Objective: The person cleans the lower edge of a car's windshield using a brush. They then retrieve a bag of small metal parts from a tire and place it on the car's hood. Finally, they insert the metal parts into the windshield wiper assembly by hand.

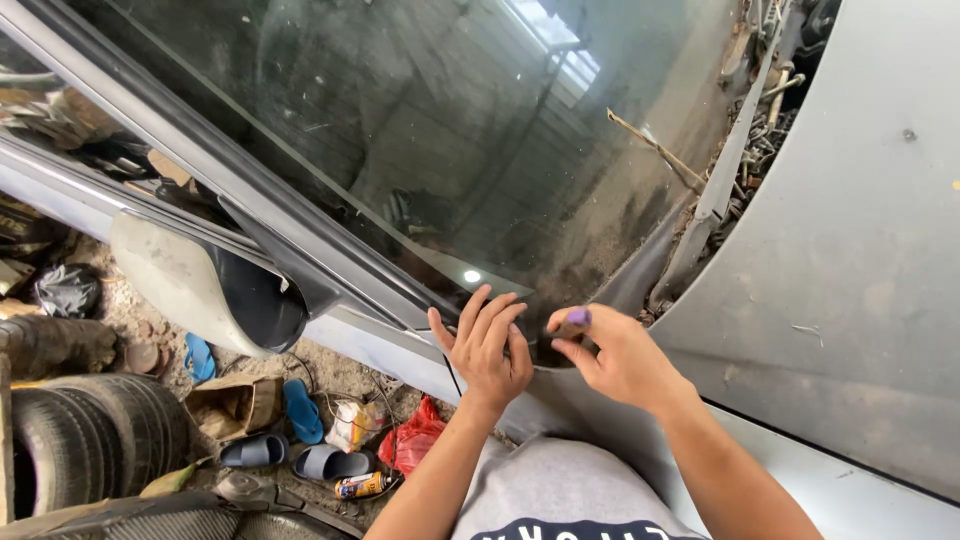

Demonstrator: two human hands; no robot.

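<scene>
A dusty car windshield fills the upper view, with a grey hood at the right. My left hand rests with fingers spread on the lower corner of the glass, beside the black edge seal. Just to its right, my right hand pinches a small tool with a purple cap against the same corner. A dry twig lies on the glass near the debris-filled cowl gap.
A side mirror juts out at the left. On the dirt ground below lie tyres, blue and grey sandals, a cardboard box, a red bag and a spray can.
</scene>
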